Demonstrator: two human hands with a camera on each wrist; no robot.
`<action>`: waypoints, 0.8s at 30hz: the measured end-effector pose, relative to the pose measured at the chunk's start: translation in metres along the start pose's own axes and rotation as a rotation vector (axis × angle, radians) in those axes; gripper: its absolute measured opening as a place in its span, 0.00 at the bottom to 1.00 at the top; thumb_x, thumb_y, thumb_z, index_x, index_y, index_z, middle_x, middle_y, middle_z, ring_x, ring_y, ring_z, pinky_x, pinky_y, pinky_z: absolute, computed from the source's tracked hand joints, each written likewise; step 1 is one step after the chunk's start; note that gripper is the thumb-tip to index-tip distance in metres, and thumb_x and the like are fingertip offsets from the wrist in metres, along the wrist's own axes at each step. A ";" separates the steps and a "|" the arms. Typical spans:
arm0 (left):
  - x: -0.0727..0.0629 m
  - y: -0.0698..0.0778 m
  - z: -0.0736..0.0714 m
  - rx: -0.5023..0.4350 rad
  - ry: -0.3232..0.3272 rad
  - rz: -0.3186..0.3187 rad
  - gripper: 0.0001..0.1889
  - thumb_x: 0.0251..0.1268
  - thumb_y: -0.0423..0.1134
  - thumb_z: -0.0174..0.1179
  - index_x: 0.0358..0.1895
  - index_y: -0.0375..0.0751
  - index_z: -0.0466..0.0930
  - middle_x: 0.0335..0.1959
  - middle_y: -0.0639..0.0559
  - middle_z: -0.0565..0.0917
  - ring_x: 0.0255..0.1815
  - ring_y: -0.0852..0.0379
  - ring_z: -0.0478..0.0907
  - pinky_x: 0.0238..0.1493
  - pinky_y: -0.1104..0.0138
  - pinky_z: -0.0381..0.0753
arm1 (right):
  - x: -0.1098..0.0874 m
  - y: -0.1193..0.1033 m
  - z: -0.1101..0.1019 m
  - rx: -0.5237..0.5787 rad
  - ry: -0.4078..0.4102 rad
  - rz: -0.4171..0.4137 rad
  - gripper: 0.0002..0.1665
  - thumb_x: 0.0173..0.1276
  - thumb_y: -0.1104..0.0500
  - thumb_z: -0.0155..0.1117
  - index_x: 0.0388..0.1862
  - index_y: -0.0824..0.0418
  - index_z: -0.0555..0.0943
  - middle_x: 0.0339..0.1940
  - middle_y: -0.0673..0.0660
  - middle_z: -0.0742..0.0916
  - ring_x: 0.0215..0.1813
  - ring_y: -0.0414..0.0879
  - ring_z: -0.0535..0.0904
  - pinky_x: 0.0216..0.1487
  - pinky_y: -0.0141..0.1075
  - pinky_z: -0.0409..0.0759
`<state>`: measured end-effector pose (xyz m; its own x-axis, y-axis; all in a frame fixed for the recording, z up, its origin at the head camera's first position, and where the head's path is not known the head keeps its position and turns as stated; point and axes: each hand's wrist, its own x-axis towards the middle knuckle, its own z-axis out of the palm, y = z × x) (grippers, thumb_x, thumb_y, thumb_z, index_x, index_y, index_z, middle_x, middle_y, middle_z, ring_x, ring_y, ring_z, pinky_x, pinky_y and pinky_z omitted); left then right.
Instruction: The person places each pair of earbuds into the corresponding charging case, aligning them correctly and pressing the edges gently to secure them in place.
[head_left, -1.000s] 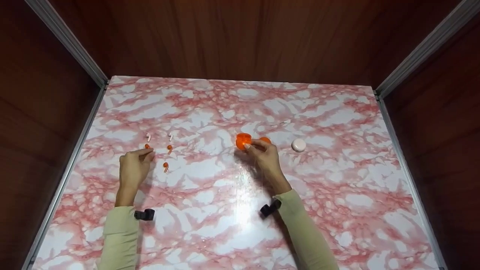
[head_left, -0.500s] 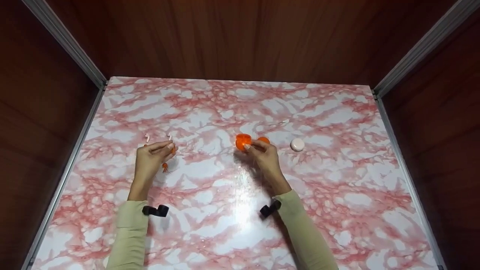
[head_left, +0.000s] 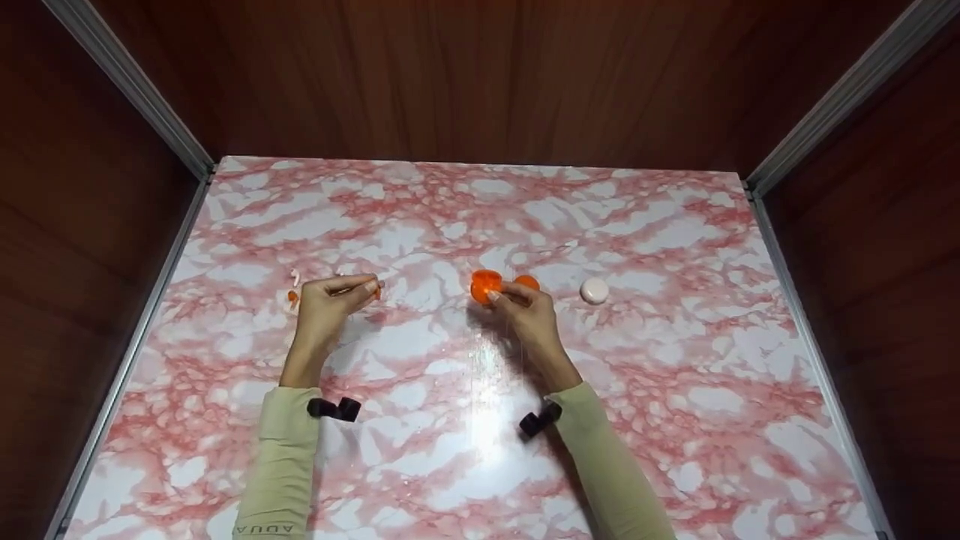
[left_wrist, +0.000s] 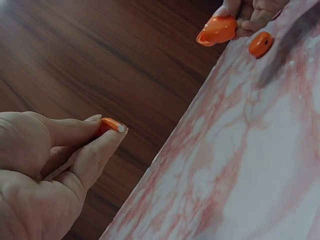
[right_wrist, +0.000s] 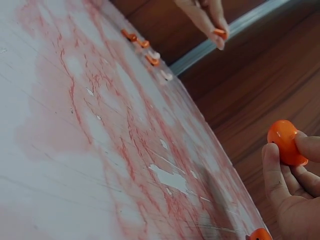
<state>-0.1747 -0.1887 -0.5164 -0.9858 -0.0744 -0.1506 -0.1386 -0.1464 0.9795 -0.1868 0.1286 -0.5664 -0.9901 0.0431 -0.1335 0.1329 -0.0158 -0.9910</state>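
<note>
My left hand [head_left: 330, 307] pinches an orange earbud [left_wrist: 112, 125] between thumb and fingertips, held above the table. Its stem end pokes out past the fingers in the left wrist view. To the right, my right hand [head_left: 534, 315] grips a rounded orange earbud case [head_left: 486, 286] by its side, with the lid raised. A second orange case [head_left: 526, 283] lies on the table just behind the right hand, partly covered by it. Beside the left hand rest an orange earbud [head_left: 292, 298] and a white earbud [head_left: 295, 277]; others are partly hidden by that hand.
A round pale case [head_left: 595, 290] sits on the marbled table [head_left: 675, 390] right of the right hand. In the right wrist view, several orange and white earbuds [right_wrist: 166, 75] lie near the table's edge. Dark wooden panels [head_left: 465, 82] enclose the back and sides.
The left hand has moved right from the scattered earbuds, pinching an orange earbud and carrying it toward the right hand. The right hand and its case have stayed nearly still.
</note>
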 end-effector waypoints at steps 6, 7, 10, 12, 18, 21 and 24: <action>0.004 0.000 0.011 -0.017 -0.024 0.016 0.19 0.68 0.32 0.70 0.57 0.21 0.84 0.39 0.49 0.94 0.45 0.56 0.93 0.54 0.66 0.89 | 0.000 0.001 0.000 0.001 0.007 0.007 0.19 0.69 0.61 0.75 0.56 0.68 0.88 0.50 0.67 0.91 0.45 0.42 0.90 0.48 0.32 0.88; 0.004 0.000 0.013 -0.025 -0.029 0.016 0.19 0.68 0.32 0.71 0.56 0.22 0.85 0.40 0.48 0.94 0.45 0.56 0.92 0.54 0.66 0.89 | 0.001 0.001 0.000 0.004 0.006 0.010 0.19 0.69 0.61 0.75 0.56 0.68 0.88 0.51 0.67 0.91 0.46 0.42 0.89 0.48 0.31 0.88; 0.005 -0.001 0.019 -0.028 -0.041 0.008 0.17 0.67 0.33 0.71 0.55 0.26 0.87 0.39 0.50 0.94 0.45 0.55 0.92 0.55 0.65 0.89 | 0.001 0.001 0.000 0.013 -0.001 0.015 0.18 0.69 0.62 0.74 0.56 0.68 0.87 0.52 0.67 0.91 0.47 0.42 0.89 0.48 0.31 0.88; 0.005 -0.002 0.023 -0.033 -0.048 0.002 0.17 0.67 0.33 0.72 0.55 0.26 0.87 0.39 0.51 0.94 0.45 0.56 0.93 0.55 0.65 0.89 | 0.001 0.002 0.000 0.012 -0.005 0.015 0.18 0.70 0.62 0.74 0.55 0.68 0.88 0.52 0.67 0.91 0.47 0.43 0.89 0.49 0.31 0.88; 0.006 0.000 0.032 -0.098 -0.078 -0.015 0.16 0.67 0.28 0.70 0.55 0.23 0.86 0.37 0.50 0.94 0.43 0.54 0.93 0.55 0.64 0.89 | 0.000 0.005 0.000 0.020 -0.019 0.012 0.18 0.70 0.61 0.73 0.55 0.68 0.88 0.51 0.67 0.91 0.46 0.43 0.90 0.47 0.31 0.88; 0.008 0.002 0.037 -0.097 -0.098 -0.026 0.17 0.67 0.28 0.70 0.55 0.20 0.85 0.37 0.49 0.94 0.43 0.54 0.93 0.55 0.64 0.89 | 0.000 0.005 -0.001 0.029 -0.025 0.011 0.19 0.70 0.61 0.73 0.57 0.69 0.87 0.52 0.68 0.90 0.47 0.44 0.90 0.46 0.30 0.88; 0.010 0.004 0.043 -0.078 -0.120 -0.035 0.18 0.66 0.28 0.70 0.55 0.20 0.84 0.37 0.48 0.94 0.43 0.56 0.93 0.55 0.65 0.89 | -0.001 0.005 0.000 0.030 -0.018 0.010 0.20 0.70 0.62 0.73 0.57 0.69 0.87 0.54 0.69 0.90 0.47 0.44 0.90 0.46 0.29 0.88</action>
<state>-0.1889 -0.1475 -0.5084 -0.9855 0.0501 -0.1623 -0.1695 -0.2236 0.9598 -0.1855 0.1283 -0.5710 -0.9894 0.0247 -0.1428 0.1416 -0.0462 -0.9888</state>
